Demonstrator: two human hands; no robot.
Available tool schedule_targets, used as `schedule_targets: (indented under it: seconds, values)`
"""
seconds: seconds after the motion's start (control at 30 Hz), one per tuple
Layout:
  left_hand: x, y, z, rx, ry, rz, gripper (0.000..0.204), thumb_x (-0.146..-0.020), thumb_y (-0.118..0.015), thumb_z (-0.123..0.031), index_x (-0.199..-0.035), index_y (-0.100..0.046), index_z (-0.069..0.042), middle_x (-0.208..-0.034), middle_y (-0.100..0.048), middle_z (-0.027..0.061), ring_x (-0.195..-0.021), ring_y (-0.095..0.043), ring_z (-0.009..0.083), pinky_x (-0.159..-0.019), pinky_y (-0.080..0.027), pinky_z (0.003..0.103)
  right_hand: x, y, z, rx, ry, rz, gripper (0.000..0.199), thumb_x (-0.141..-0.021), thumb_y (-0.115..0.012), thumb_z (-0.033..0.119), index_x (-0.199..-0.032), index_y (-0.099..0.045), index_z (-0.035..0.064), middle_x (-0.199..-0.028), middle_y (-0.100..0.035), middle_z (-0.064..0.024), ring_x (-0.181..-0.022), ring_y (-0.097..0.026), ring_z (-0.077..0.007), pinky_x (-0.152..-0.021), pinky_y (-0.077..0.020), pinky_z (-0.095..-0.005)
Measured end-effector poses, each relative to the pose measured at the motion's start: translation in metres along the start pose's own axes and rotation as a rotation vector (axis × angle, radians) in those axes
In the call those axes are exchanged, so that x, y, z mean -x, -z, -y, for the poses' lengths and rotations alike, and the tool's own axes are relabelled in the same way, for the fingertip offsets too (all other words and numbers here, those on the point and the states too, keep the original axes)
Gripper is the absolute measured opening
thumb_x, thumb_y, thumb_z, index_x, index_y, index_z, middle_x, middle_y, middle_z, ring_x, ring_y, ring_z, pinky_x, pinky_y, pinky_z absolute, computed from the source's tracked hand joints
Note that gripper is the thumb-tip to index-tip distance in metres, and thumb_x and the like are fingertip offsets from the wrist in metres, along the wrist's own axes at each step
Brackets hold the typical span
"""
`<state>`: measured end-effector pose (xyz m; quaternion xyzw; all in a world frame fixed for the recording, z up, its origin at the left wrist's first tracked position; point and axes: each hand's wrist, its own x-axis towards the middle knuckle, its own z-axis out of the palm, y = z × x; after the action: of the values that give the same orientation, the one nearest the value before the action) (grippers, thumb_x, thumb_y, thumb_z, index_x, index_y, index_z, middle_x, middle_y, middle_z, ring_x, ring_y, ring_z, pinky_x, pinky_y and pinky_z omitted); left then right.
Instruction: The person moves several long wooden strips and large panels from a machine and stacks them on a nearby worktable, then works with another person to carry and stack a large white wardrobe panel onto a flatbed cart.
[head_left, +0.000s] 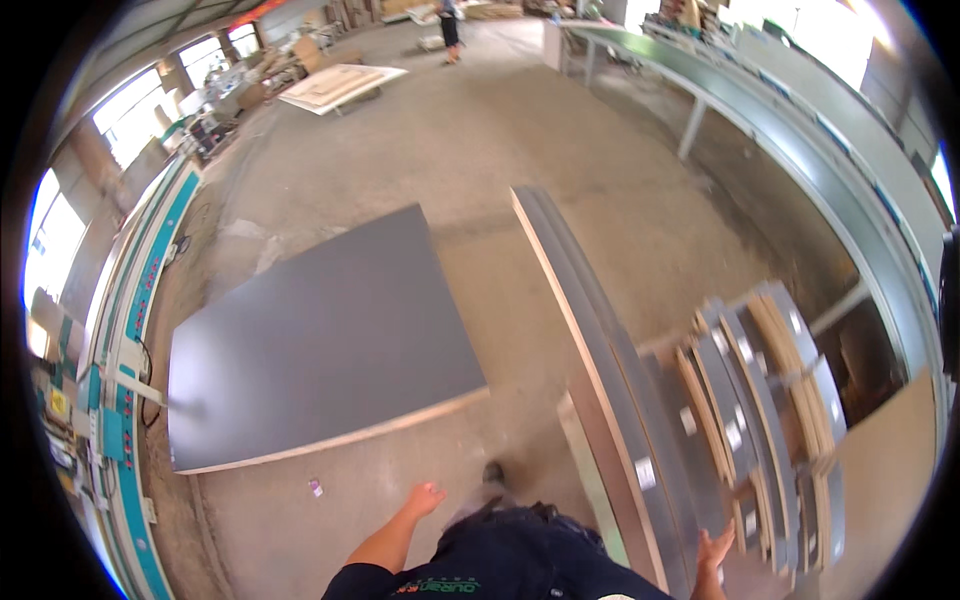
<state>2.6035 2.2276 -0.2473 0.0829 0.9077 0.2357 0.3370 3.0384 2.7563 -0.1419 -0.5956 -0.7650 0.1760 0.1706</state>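
Note:
My left hand point(424, 497) hangs free above the concrete floor, fingers apart, holding nothing. It is a little below the front edge of a large dark grey board point(320, 340) that lies flat on a low stack. My right hand point(714, 550) is open too, its fingers spread beside the lower end of a long grey panel point(590, 340) standing on edge. To the right of that panel lean several shorter grey and wood-edged panels point(760, 400). My dark shirt fills the bottom middle of the view.
A long teal and white machine rail point(130, 330) runs along the left. A long grey conveyor table point(800, 130) curves along the right. A pale board stack point(340, 85) sits far back, with a person point(449, 28) standing beyond it.

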Motion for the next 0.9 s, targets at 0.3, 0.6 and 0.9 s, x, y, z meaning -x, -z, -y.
schedule_targets:
  seconds: [0.3, 0.6, 0.9]
  values:
    - [-0.148, 0.122, -0.032, 0.115, 0.184, -0.056, 0.048, -0.079, -0.056, -0.043, -0.113, -0.058, -0.010, -0.099, -0.064, 0.0166, -0.093, -0.060, 0.0324, -0.079, -0.047, 0.042, -0.064, -0.152, 0.369, -0.251, 0.599, 0.339, 0.053, -0.064, -0.067, 0.007, -0.115, -0.052, 0.0005, -0.112, -0.052, -0.0179, -0.108, -0.048, -0.0337, -0.095, -0.0383, -0.0395]
    - [-0.218, 0.154, -0.084, 0.267, 0.323, -0.152, 0.044, -0.077, -0.055, -0.047, -0.091, -0.065, -0.006, -0.095, -0.064, 0.0171, -0.091, -0.060, 0.0348, -0.079, -0.046, 0.044, -0.123, -0.334, 0.646, -0.370, 1.067, 0.800, 0.045, -0.068, -0.068, 0.012, -0.111, -0.056, 0.0036, -0.108, -0.055, -0.0146, -0.101, -0.055, -0.0288, -0.083, -0.0465, -0.0353]
    - [-0.334, 0.361, -0.186, 0.362, 0.356, -0.197, 0.050, -0.080, -0.054, -0.049, -0.107, -0.060, -0.008, -0.100, -0.065, 0.0121, -0.095, -0.061, 0.0286, -0.082, -0.047, 0.038, -0.269, -0.444, 0.865, -0.550, 0.708, 0.880, 0.039, -0.069, -0.066, 0.008, -0.107, -0.057, 0.0030, -0.110, -0.055, -0.0132, -0.101, -0.055, -0.0266, -0.079, -0.0485, -0.0368]
